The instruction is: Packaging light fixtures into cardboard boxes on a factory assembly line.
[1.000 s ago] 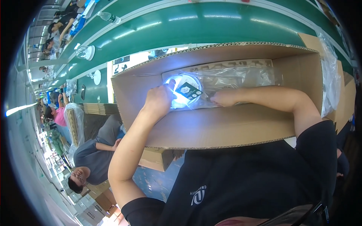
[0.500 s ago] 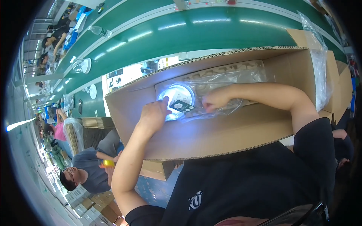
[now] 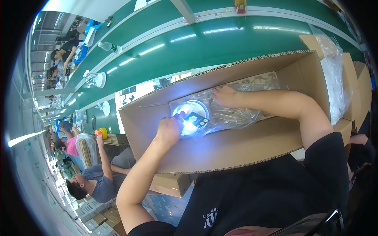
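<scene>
A long, open cardboard box (image 3: pixel 157 157) lies before me with a moulded pulp tray (image 3: pixel 268 75) inside. Clear plastic bag film (image 3: pixel 246 114) lies crumpled over the tray. At the tray's left end is a round white item (image 3: pixel 195 104), glaring with bluish-white light, with a dark printed card (image 3: pixel 199 119) on it. My left hand (image 3: pixel 169 131) is closed at the left rim of the round item; glare hides what its fingertips grip. Further right, the fingers of my right hand (image 3: pixel 224 96) are curled into the plastic film near the tray's far side.
Behind the box runs a green workbench (image 3: pixel 169 51) with a plastic bottle (image 3: pixel 109 47) and clear domed items on white bases (image 3: pixel 101 80). More cardboard and plastic wrap (image 3: pixel 334 78) stand at right. A co-worker (image 3: pixel 96 177) at left holds a yellow-orange tape roll (image 3: pixel 102 133).
My right hand has moved away from me, to the tray's far side, and the film lies flatter. My left hand stays by the round item. The co-worker's arm with the tape has risen.
</scene>
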`<state>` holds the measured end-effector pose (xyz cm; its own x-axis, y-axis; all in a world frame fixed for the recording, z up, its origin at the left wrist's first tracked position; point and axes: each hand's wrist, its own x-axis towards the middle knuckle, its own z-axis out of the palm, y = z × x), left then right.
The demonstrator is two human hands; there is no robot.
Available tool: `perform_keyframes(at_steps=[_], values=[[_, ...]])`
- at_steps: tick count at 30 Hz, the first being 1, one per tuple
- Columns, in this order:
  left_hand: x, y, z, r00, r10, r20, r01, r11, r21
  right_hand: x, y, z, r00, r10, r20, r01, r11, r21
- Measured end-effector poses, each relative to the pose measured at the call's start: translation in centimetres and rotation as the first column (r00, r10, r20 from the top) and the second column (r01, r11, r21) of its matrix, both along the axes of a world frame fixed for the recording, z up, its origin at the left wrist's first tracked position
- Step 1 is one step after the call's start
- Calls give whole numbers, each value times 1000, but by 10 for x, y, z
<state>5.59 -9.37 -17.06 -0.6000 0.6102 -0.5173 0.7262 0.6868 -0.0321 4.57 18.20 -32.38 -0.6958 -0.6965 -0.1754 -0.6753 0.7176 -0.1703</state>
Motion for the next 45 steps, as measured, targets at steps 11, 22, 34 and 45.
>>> perform_keyframes(at_steps=[11,22,34,45], values=[[15,-3,4,999,31,9,-31,998,-48,2,22,44,975,63,211,-136,926,352],[9,3,25,998,-29,-47,29,999,14,19,137,21,619,-371,692,-243,748,618],[-12,-18,141,915,399,-56,-208,586,783,72,153,43,786,-172,594,-330,696,638],[43,-81,89,621,693,367,-563,68,824,102,200,-4,726,-17,687,-274,910,312]])
